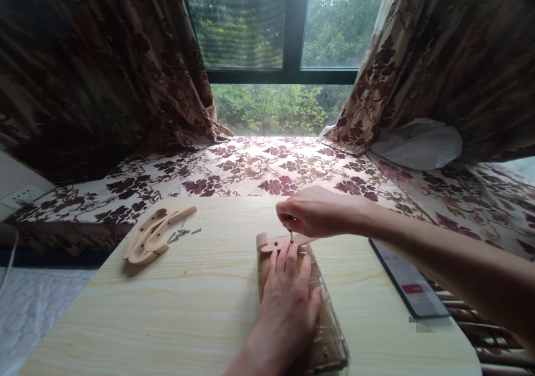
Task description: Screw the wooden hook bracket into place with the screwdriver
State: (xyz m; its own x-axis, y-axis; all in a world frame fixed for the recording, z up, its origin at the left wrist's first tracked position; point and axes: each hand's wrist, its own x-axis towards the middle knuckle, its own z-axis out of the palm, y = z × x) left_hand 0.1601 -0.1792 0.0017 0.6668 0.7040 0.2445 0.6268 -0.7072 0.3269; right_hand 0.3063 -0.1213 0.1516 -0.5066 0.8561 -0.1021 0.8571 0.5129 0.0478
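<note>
My right hand (pixel 311 211) is closed in a fist around a screwdriver (pixel 291 234), whose thin shaft points straight down; its handle is mostly hidden. Under the tip lies a pale wooden piece (pixel 267 243) with a dark hole, set across the far end of a brown box wrapped in clear tape (pixel 330 331). Flat on top of the box rests my left hand (pixel 288 292), fingers stretched out, fingertips at the wooden piece's near edge. Whether a screw sits under the tip is too small to tell.
Curved wooden pieces with holes (pixel 154 234) lie at the table's left, beside several loose screws (pixel 179 234). A phone (pixel 409 281) rests on the right side of the pale wooden table (pixel 188 320). Beyond are a floral-covered ledge (pixel 251 170) and a white plastic bag (pixel 418 143).
</note>
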